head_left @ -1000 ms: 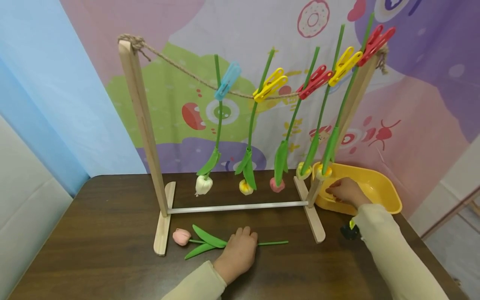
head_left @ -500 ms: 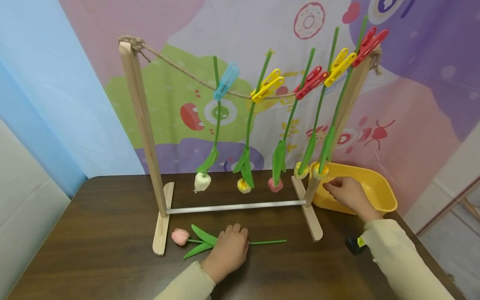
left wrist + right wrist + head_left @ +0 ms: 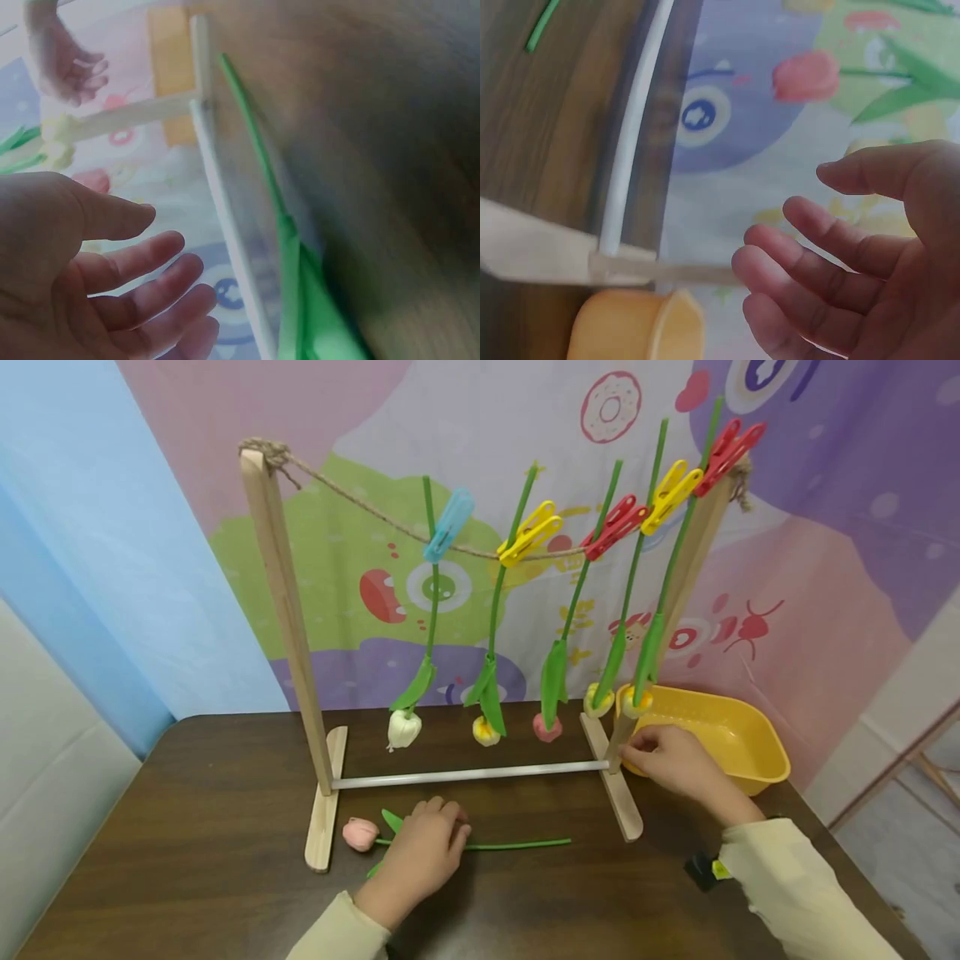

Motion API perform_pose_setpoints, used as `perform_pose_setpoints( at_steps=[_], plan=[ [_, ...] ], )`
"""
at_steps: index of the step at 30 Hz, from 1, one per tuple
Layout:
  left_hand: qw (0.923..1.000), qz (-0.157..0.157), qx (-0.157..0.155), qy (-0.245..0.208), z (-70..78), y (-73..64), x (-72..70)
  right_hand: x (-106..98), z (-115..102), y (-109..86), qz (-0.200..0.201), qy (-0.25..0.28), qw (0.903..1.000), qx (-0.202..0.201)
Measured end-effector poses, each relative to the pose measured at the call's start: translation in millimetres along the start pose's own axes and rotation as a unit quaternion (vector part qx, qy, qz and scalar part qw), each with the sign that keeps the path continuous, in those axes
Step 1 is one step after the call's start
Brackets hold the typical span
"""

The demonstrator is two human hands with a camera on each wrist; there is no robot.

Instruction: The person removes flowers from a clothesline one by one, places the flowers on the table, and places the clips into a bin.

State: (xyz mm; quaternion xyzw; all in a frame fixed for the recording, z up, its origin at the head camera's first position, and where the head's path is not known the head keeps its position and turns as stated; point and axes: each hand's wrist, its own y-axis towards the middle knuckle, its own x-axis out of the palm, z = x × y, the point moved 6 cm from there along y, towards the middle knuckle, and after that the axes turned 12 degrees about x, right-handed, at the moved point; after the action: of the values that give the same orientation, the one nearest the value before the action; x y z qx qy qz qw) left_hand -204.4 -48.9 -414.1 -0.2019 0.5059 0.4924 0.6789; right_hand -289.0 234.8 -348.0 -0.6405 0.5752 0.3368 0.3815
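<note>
A pink tulip (image 3: pixel 361 834) with green leaves lies flat on the table in front of a wooden rack. My left hand (image 3: pixel 423 847) hovers over its leaves and partly covers them. The left wrist view shows that hand with loosely bent fingers and nothing in them, beside the green stem (image 3: pixel 259 150). Beside the rack's right post (image 3: pixel 693 552), in front of the yellow basin (image 3: pixel 750 727), is my right hand (image 3: pixel 671 764). Its fingers (image 3: pixel 825 225) are relaxed, spread and bare in the right wrist view.
Several tulips hang head down from a rope (image 3: pixel 352 497), held by a blue clothespin (image 3: pixel 450 525), yellow clothespins (image 3: pixel 529 533) and red clothespins (image 3: pixel 615 527). A white rod (image 3: pixel 472 774) joins the rack's feet. A small black object (image 3: pixel 701 870) lies near my right sleeve.
My left hand has moved left along the tulip, from its stem to over its leaves. My right hand has come out from over the basin toward the rack's right post.
</note>
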Motion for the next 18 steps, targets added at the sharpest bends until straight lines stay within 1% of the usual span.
perform_pose_setpoints(
  at_steps=[6,10,13,18],
  plan=[
    [0.9996,0.015,-0.010,-0.022,-1.1,-8.8,-16.5,5.5,-23.7,-12.4,-0.025,0.024,0.9990,-0.028],
    [0.9988,0.029,-0.016,-0.035,-2.4,-14.5,-26.5,7.5,-36.4,-20.3,-0.027,0.033,0.9981,-0.044],
    [0.9975,0.043,-0.032,-0.045,-5.7,-18.5,-35.9,8.8,-43.0,-24.8,-0.026,0.038,0.9978,-0.048],
    [0.9946,0.056,-0.066,-0.057,-11.3,-26.0,-51.9,10.4,-53.3,-32.2,-0.025,0.052,0.9970,-0.052]
  ],
)
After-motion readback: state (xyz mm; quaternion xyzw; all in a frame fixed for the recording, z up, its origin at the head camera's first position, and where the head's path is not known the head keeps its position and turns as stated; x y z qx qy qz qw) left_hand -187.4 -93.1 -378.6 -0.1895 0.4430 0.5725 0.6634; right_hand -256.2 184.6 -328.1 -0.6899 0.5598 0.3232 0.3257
